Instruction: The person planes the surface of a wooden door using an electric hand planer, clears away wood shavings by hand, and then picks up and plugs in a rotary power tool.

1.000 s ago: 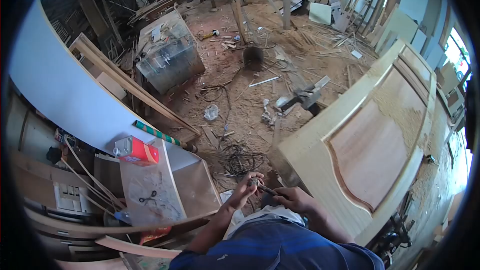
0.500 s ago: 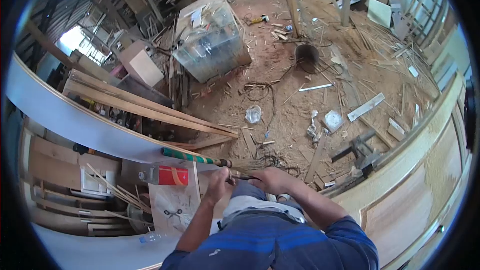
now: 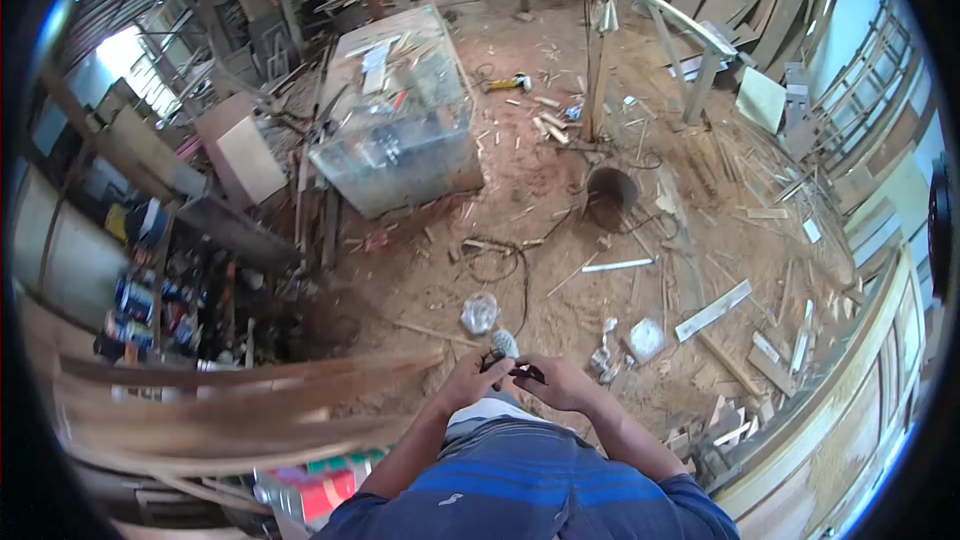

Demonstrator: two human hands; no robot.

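My left hand (image 3: 474, 377) and my right hand (image 3: 556, 382) are close together in front of my waist, at the lower middle of the view. The fingers of both are closed around a small dark object (image 3: 516, 371) that spans the gap between them; its exact shape is too small to tell. Just past my fingers shows the tip of a foot (image 3: 504, 343) on the sawdust-covered floor. A crumpled clear plastic piece (image 3: 480, 314) lies a little beyond my left hand.
A large worn box (image 3: 400, 155) stands ahead on the left, a dark bucket (image 3: 610, 195) ahead on the right. Cables (image 3: 524, 285) and wood scraps litter the floor. Blurred boards (image 3: 260, 395) and a red can (image 3: 325, 493) are at lower left, a wooden door panel (image 3: 850, 420) at right.
The view has shifted forward past the boards; the door panel now sits farther right and the red can lower. Both hands remain together on the dark object, which appears less extended.
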